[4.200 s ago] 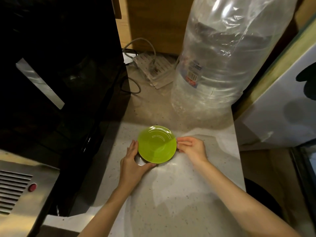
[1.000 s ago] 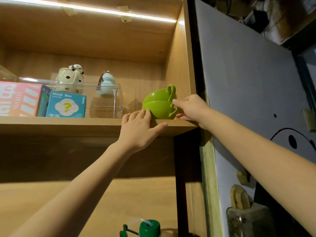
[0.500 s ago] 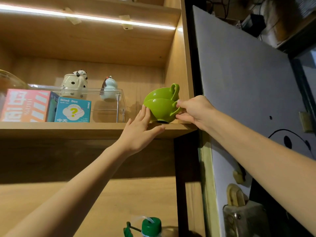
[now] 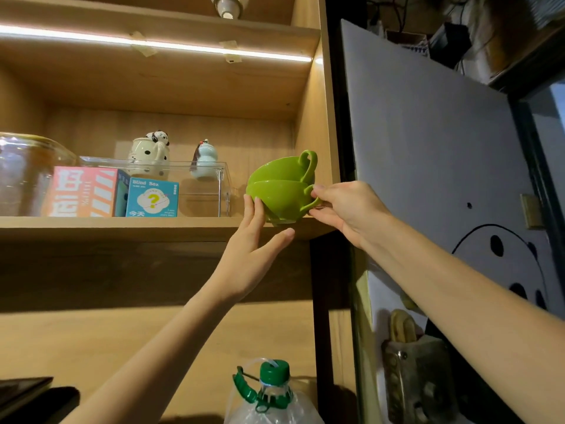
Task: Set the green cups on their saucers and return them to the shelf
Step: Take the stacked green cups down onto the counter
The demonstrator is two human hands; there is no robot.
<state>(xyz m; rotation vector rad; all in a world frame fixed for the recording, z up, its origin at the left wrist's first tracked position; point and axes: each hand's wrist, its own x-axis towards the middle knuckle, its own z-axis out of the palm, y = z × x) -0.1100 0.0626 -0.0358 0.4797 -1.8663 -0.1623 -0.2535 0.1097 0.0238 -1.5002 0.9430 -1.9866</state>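
Two green cups (image 4: 282,191) are nested one inside the other at the right end of the wooden shelf (image 4: 122,228), tipped up off its front edge. My right hand (image 4: 345,209) pinches the lower cup's handle. My left hand (image 4: 253,249) is spread under and against the lower cup's left side, fingers touching it, thumb below the shelf edge. No saucer is in sight.
On the same shelf stand a clear acrylic riser (image 4: 183,185) with a panda mug (image 4: 149,153) and a small blue figurine (image 4: 205,160), a "Blind Box" carton (image 4: 152,198), a pink box (image 4: 82,192) and a glass jar (image 4: 24,169). A big water bottle (image 4: 272,396) stands below; a white panel (image 4: 428,154) is right.
Earlier both hands held a green saucer on the counter. In the last second the stacked cups have been lifted and tilted off the shelf, with my left hand sliding under them.
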